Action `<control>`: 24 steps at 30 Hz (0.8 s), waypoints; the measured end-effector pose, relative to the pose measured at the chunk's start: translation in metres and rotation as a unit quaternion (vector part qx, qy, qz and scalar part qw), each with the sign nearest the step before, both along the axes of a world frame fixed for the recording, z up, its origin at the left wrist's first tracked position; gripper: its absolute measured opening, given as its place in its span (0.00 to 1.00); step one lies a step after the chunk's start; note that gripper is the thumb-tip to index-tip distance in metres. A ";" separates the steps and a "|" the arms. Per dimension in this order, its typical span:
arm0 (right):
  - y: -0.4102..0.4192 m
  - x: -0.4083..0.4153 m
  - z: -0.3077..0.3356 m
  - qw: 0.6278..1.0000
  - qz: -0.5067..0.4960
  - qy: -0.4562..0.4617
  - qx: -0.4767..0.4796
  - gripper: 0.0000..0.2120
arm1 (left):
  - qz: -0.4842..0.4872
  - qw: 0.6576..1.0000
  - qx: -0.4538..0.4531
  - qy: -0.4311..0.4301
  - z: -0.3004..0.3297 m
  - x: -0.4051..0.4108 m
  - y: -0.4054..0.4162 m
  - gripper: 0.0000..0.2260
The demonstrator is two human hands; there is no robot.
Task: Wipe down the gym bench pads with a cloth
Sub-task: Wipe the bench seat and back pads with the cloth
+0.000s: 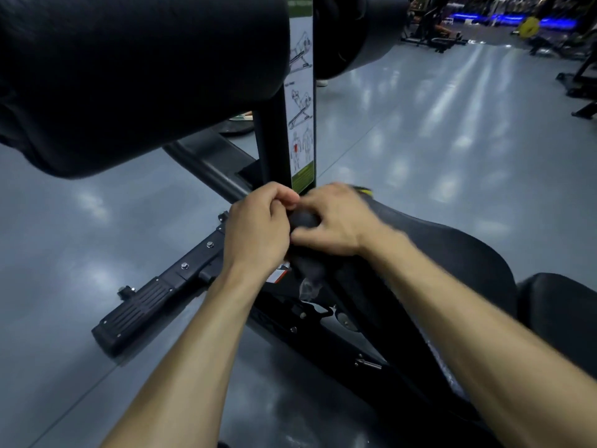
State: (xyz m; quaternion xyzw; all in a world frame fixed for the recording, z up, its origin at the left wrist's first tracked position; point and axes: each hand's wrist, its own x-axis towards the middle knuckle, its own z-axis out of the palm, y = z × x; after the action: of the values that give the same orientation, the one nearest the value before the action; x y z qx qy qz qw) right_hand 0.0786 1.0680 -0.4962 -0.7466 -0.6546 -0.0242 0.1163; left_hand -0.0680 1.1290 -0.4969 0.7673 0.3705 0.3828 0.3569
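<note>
Both hands meet at the front tip of a black bench seat pad (452, 253). My left hand (258, 227) and my right hand (336, 221) each grip a dark cloth (307, 266) bunched between them, and part of it hangs down below the hands. The cloth blends with the black pad, so its edges are hard to make out. A large black roller pad (129, 76) fills the upper left, and a second one (361, 30) sits to the right of the upright post (274, 137).
An exercise instruction sticker (302, 101) runs down the post. The bench's black base bar with a ribbed foot (139, 308) lies on the shiny grey floor (452, 140). Another black pad (562, 312) is at the right edge. Gym machines and a yellow weight plate (529, 25) stand far back.
</note>
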 end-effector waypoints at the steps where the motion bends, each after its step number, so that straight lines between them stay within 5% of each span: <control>1: -0.003 -0.014 -0.008 0.999 0.030 -0.041 0.004 0.24 | 0.009 1.000 0.012 -0.011 0.001 0.004 0.001 0.16; 3: -0.008 -0.028 -0.015 0.995 0.051 -0.080 -0.009 0.23 | 0.014 0.999 0.016 -0.029 0.000 0.011 0.001 0.16; 8: 0.006 0.001 0.005 1.000 0.016 -0.015 -0.017 0.30 | -0.016 0.999 0.024 -0.036 0.001 0.023 -0.007 0.17; 15: 0.023 0.062 0.001 0.980 -0.105 0.167 0.001 0.17 | -0.053 0.996 0.064 0.011 -0.001 0.000 -0.008 0.17; 24: -0.102 0.133 -0.027 0.926 -0.326 0.188 -0.006 0.35 | -0.179 0.975 0.101 0.089 -0.009 -0.003 -0.012 0.13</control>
State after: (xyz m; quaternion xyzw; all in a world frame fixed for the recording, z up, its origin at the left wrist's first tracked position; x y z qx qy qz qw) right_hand 0.2115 0.9656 -0.5230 -0.9104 -0.3414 0.0840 0.2182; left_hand -0.0706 1.1170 -0.5057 0.8845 0.2168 0.2781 0.3056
